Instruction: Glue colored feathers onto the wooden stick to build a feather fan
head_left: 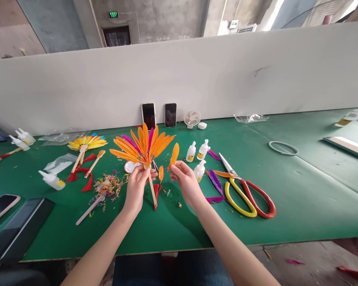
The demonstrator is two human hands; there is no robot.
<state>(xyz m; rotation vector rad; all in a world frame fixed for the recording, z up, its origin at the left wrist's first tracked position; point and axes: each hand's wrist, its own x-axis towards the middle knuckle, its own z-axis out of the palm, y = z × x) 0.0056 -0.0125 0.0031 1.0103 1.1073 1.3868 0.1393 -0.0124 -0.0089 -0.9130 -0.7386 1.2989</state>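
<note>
My left hand [137, 184] grips a feather fan [144, 147] near the top of its pale wooden handle. Orange feathers with a few magenta ones spread out from it, and a red tassel [156, 191] hangs by the handle. Between the fingertips of my right hand [185, 178] stands a single orange feather [174, 154], just right of the fan and apart from it. Another small orange feather [161, 174] shows between the hands. Purple feathers [216, 182] and big scissors [244, 190] with yellow and red handles lie to the right.
Small glue bottles [191, 152] stand behind my right hand; another glue bottle [52, 180] lies at left. Left of me are a yellow feather fan [85, 145], a heap of feather scraps [109, 186] and a phone [1, 208]. Phones [170, 115] and a small fan [192, 118] stand against the white partition [179, 83].
</note>
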